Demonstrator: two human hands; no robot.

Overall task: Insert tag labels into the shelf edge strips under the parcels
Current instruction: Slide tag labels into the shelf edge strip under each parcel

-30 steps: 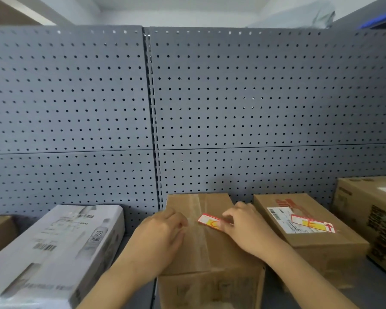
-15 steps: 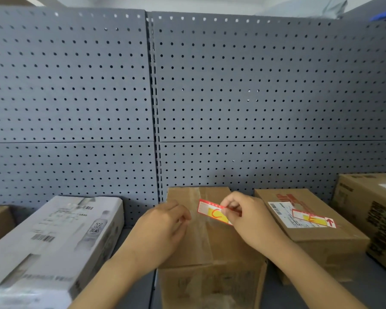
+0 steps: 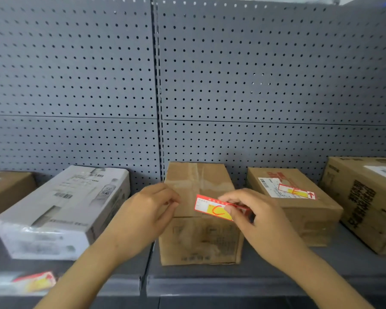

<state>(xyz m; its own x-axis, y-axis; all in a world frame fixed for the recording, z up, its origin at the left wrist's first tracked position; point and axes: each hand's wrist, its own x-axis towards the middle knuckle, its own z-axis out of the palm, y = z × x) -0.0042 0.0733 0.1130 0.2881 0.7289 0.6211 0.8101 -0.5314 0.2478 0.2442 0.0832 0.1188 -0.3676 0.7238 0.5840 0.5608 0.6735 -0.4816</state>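
Observation:
My right hand [image 3: 252,216] pinches a red, white and yellow tag label [image 3: 212,208] marked with a red letter, held in front of the middle brown parcel [image 3: 201,237]. My left hand [image 3: 147,210] hovers at that parcel's left top edge with its fingers curled and nothing in them. A second tag label [image 3: 296,191] lies on top of the brown parcel to the right [image 3: 299,219]. The grey shelf edge strip [image 3: 210,285] runs along the bottom of the view. Another tag [image 3: 37,282] sits in the strip at the lower left.
A white carton [image 3: 60,212] lies left of the middle parcel, with a brown box [image 3: 7,188] further left. A large printed brown box [image 3: 366,201] stands at the far right. Grey pegboard [image 3: 187,74] forms the back wall.
My right hand lifted the tag off the top of the middle parcel and brought it toward me. The view tilted down, so the shelf edge strip now shows.

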